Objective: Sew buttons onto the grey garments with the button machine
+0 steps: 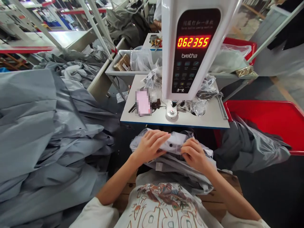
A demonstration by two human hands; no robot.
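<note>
A pale grey garment (177, 139) lies bunched across my lap, just below the front edge of the machine table. One dark round snap button (171, 145) shows on its folded strip, between my two hands. My left hand (150, 146) rests on the cloth left of the button, fingers stretched out and thumb apart from them. To the right of the button, my right hand (193, 153) has its fingers curled round the edge of the garment. Above them stands a white button machine (168, 57) with a lit red display; its round lower die (172, 112) sits near the table edge.
On the machine table (133, 117) lie a blurred pink phone-like object (143, 102) and clear plastic bags (199, 106). Grey cloth (47, 136) is heaped at left. A red bin (268, 123) with grey garments stands at right. Behind is a grey trough (118, 73).
</note>
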